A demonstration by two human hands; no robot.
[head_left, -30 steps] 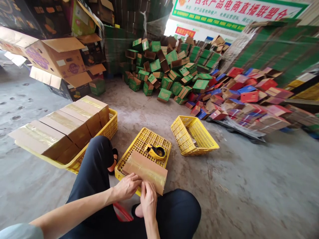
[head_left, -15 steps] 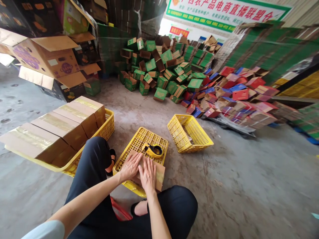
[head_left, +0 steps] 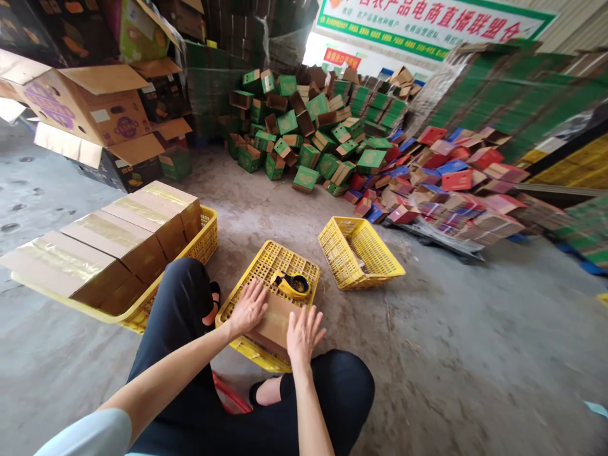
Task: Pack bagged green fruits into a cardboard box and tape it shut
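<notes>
A small brown cardboard box [head_left: 276, 318] with clear tape over it lies on an upturned yellow crate [head_left: 270, 266] in front of my knees. My left hand [head_left: 247, 308] rests flat on the box's left end, fingers spread. My right hand [head_left: 304, 334] lies flat over its right end, fingers also spread. A yellow tape dispenser [head_left: 292, 283] sits on the crate just beyond the box.
A yellow crate [head_left: 202, 244] on my left carries several taped brown boxes [head_left: 116, 237]. Another yellow crate [head_left: 361, 253] stands tilted to the right. Piles of green boxes [head_left: 308, 126] and red and blue boxes [head_left: 451, 183] fill the far floor. Large cartons [head_left: 90, 107] are stacked at left.
My hands moved from the box's near edge onto its top, then spread apart to its two ends. The box now lies flatter on the crate.
</notes>
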